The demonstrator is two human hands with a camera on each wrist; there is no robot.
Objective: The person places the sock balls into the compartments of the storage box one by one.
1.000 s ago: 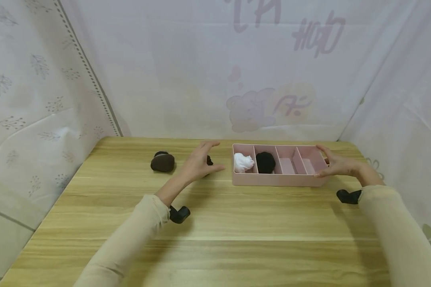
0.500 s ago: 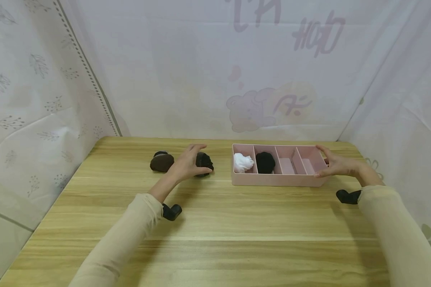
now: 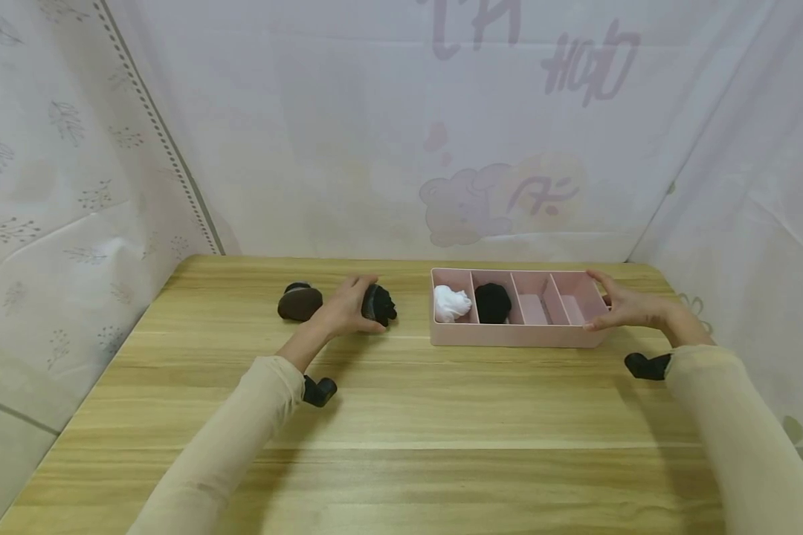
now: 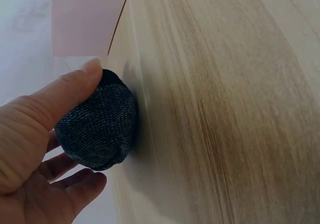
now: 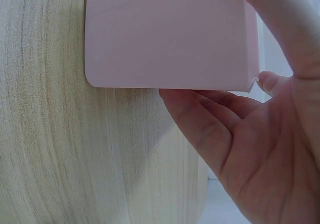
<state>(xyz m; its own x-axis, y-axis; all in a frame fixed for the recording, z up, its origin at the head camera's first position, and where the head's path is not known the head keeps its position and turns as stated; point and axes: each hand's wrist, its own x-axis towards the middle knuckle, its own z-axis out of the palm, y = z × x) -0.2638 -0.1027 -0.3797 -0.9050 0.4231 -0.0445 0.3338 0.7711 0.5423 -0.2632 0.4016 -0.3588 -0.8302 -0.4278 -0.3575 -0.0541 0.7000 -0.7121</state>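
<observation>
Dark knit bundle [image 3: 378, 305], roundish, ruffled end [image 3: 389, 307] facing right

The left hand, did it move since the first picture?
Yes. In the head view, the left hand went left, away from the pink box, which stayed put, and toward the brown bundle.

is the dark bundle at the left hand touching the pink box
Apart: the head view shows bare wooden tabletop between the dark bundle and the pink box.
</observation>
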